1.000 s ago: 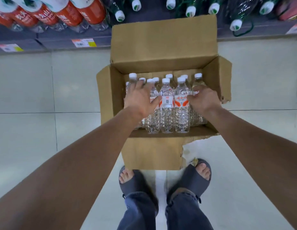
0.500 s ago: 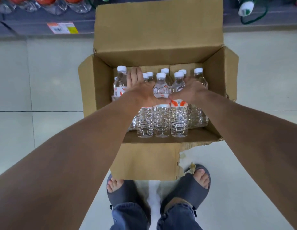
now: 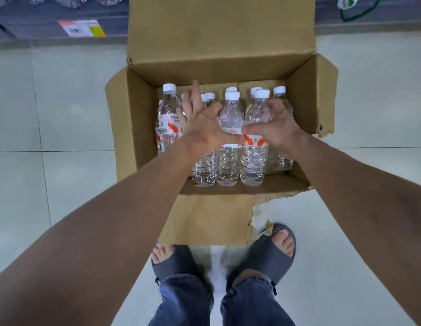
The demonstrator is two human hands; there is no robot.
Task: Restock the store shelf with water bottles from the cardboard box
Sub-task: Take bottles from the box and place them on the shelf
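Inside the open brown cardboard box (image 3: 139,118) on the floor, both hands clasp clear white-capped water bottles (upright): left hand (image 3: 200,128) fingers splayed, right hand (image 3: 275,130) curled round one (image 3: 256,137).

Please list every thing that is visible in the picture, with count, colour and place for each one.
cardboard box: one, brown, open on the floor, flaps folded out, near flap torn.
water bottles: about ten visible, exact count hidden, clear with white caps and orange-white labels, upright inside the box.
shelf: one, dark, top edge.
price tag: one, orange, white and yellow, on the shelf edge.
floor: pale tiles.
sandals: two, dark grey, below the box.
left hand: fingers spread, among the bottles.
right hand: curled on a bottle; grip unclear.
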